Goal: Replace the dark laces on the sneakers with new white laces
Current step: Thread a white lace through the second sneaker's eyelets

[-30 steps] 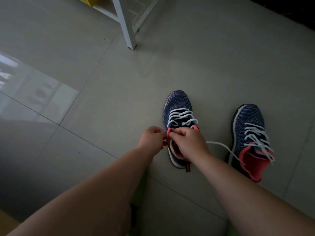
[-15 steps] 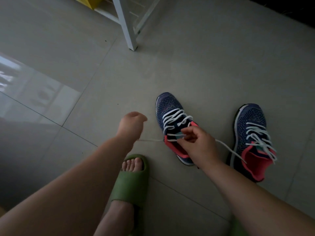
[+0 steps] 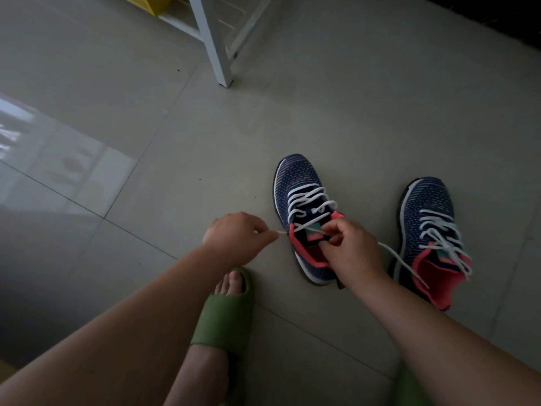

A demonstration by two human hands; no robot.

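Observation:
Two dark blue knit sneakers with pink collars stand on the tiled floor, both threaded with white laces. The left sneaker (image 3: pixel 298 183) is between my hands. My left hand (image 3: pixel 237 237) pinches one end of its white lace (image 3: pixel 307 197) just left of the collar. My right hand (image 3: pixel 351 250) covers the pink collar and pinches the lace at the tongue; the other lace end trails right from under it. The right sneaker (image 3: pixel 427 206) stands untouched at the right, its white lace (image 3: pixel 439 232) lying loose over its tongue.
My foot in a green slide sandal (image 3: pixel 225 315) rests on the floor below my left hand. A white furniture leg (image 3: pixel 213 48) stands at the top centre, with a yellow object (image 3: pixel 146 2) behind it. A bright reflection lies on the tiles at the left.
My left hand pulled the lace end out to the left, then came back close to the sneaker's collar. My right hand stayed at the tongue. The sneaker turned slightly.

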